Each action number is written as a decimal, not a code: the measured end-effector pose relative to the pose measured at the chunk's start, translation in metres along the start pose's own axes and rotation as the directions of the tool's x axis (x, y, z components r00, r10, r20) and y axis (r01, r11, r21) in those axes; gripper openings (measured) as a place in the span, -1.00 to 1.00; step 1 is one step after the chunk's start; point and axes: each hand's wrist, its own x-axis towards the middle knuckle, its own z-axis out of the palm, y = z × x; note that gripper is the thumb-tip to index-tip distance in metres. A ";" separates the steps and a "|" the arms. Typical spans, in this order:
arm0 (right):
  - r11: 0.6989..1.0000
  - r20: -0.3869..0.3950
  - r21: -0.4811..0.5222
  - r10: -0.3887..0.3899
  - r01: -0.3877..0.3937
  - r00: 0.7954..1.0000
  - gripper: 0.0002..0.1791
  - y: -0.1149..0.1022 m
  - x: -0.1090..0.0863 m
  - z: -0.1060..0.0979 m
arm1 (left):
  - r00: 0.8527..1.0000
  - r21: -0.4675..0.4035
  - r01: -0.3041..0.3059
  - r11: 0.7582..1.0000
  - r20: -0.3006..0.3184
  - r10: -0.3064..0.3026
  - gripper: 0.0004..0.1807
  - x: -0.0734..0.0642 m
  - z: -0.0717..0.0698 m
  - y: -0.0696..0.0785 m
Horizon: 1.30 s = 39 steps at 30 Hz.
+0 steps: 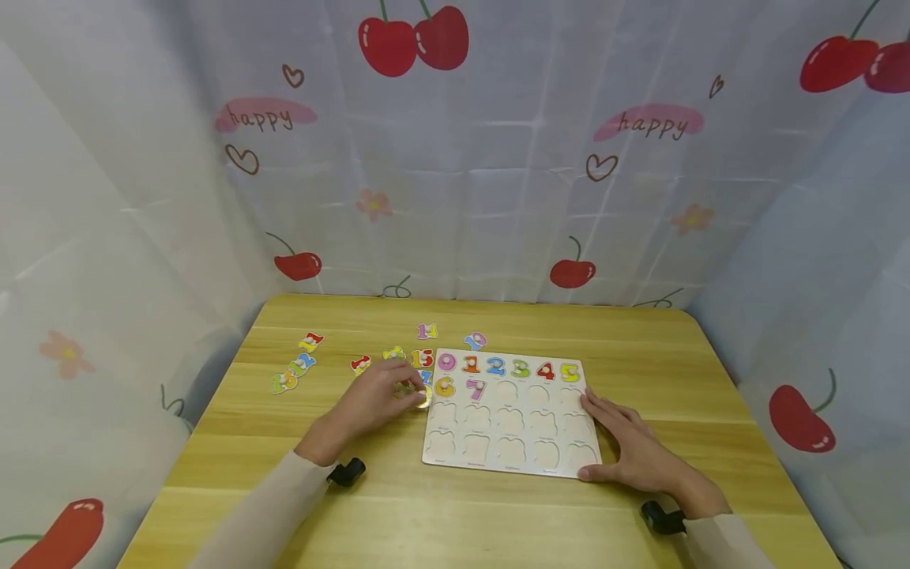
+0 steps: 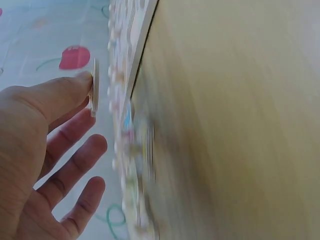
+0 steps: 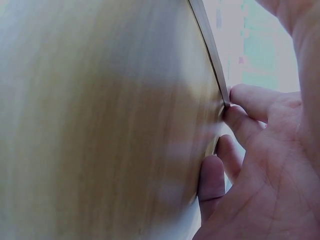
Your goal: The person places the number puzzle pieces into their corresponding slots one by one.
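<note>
One puzzle piece (image 2: pixel 95 87) is pinched in the fingers of the left hand (image 1: pixel 377 393) beside one board (image 1: pixel 494 434) bearing eight seated numbers (image 1: pixel 520 368) on the counter (image 1: pixel 391 521); the board's right edge is touched by the right hand (image 1: pixel 633 449), fingers unclenched.

A wooden desk (image 1: pixel 540 518) carries a puzzle board (image 1: pixel 494 429); loose number pieces (image 1: pixel 302 364) lie left of the board, and a blue-and-pink piece (image 1: pixel 475 341) lies just beyond the board's far edge
</note>
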 end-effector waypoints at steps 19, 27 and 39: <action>1.000 0.006 -0.008 0.004 -0.004 1.000 0.41 0.002 0.000 0.000 | 0.994 0.024 -0.084 0.996 0.077 0.082 -0.88 0.073 0.064 0.061; 1.000 0.001 -0.004 -0.010 0.010 1.000 0.40 0.003 0.001 0.001 | 0.993 0.094 -0.066 0.993 0.098 0.057 -0.88 0.092 0.082 0.074; 1.000 0.013 0.003 0.010 -0.010 1.000 0.42 0.005 0.002 0.001 | 0.995 0.211 -0.022 0.977 0.100 0.001 -0.86 0.103 0.095 0.081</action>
